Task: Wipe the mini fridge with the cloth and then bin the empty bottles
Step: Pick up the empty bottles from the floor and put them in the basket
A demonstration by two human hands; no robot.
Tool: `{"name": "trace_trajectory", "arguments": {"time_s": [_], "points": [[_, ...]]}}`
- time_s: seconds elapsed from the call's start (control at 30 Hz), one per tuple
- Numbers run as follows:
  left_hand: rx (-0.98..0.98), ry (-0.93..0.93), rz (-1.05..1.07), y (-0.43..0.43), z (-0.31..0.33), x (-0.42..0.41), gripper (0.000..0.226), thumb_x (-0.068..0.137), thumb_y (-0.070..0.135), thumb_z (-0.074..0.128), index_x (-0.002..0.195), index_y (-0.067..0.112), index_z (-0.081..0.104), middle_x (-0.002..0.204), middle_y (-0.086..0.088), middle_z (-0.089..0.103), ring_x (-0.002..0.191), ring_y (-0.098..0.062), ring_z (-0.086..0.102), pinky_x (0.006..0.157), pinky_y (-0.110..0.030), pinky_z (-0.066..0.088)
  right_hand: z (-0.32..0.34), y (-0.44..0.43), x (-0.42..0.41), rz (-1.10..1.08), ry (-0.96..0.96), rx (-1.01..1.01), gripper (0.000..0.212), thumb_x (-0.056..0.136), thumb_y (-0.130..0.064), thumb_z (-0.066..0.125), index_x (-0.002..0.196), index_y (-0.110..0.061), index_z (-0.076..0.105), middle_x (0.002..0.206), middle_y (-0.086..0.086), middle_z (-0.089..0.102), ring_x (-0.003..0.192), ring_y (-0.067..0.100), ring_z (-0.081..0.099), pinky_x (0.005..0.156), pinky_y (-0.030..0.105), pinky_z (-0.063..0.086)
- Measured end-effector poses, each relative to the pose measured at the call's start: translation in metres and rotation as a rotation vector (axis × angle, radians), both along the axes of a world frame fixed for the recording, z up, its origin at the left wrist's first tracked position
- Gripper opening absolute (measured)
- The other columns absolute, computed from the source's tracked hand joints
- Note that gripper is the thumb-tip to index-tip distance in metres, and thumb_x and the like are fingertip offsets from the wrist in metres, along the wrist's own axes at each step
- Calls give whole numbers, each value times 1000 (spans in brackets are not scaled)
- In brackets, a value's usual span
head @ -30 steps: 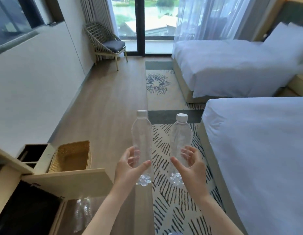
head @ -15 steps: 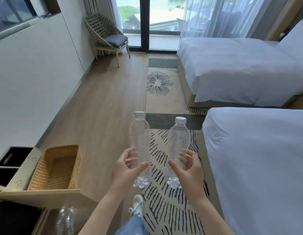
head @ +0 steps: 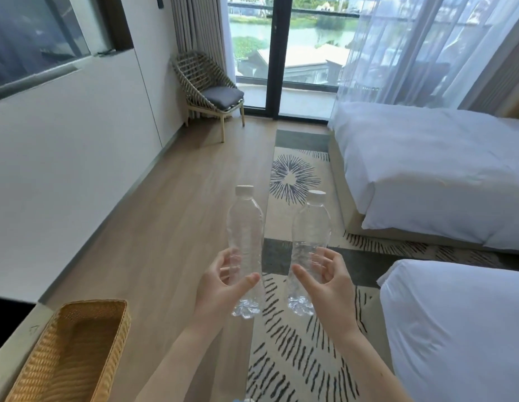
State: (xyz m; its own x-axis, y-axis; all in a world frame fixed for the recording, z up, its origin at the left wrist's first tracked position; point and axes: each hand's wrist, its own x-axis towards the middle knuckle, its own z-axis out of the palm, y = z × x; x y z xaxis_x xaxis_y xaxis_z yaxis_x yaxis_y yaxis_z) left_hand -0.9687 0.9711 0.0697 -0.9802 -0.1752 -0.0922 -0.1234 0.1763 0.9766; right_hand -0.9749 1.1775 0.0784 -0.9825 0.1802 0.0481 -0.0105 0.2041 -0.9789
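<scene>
Above rug (head: pixel 284 355): left hand (head: pixel 220 288) gripping left bottle (head: pixel 246 245), right hand (head: pixel 329 288) gripping right bottle (head: pixel 310 245); fingers (head: pixel 227 261) partly blurred behind plastic; basket (head: pixel 78 358) cut off.

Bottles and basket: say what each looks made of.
Left bottle and right bottle: thin clear glossy plastic, apparently; the floor shows through, walls look ribbed, white caps look matte plastic. Basket: woven tan fibre, probably rattan or wicker, matte, with visible weave.
</scene>
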Motion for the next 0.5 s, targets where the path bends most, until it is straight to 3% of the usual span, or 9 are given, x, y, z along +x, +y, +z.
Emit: {"name": "trace_trajectory", "arguments": {"time_s": [0.2,0.4,0.5], "points": [[-39,-41,92,-14,-4,-78,47,73,38,86,109,50,57,108,21,67,96,13,60,81,-17,49,0,-20,-106,116,-36,-13,62,74,-33,86,126,-21,54,116,-2,65,112,11,63,103,39,51],[-34,-60,323,-27,-20,-156,48,76,34,84,117,41,60,114,18,66,103,4,61,80,-15,47,-16,-50,-230,327,-59,25,60,73,-32,86,124,-20,56,113,-4,66,109,9,64,99,38,53],[11,-90,520,-32,-20,-181,49,76,40,83,116,51,55,114,21,62,105,6,58,76,-16,45,-17,-74,-287,499,-85,14,57,74,-31,86,122,-23,57,112,-6,66,108,8,64,98,34,53]]}}
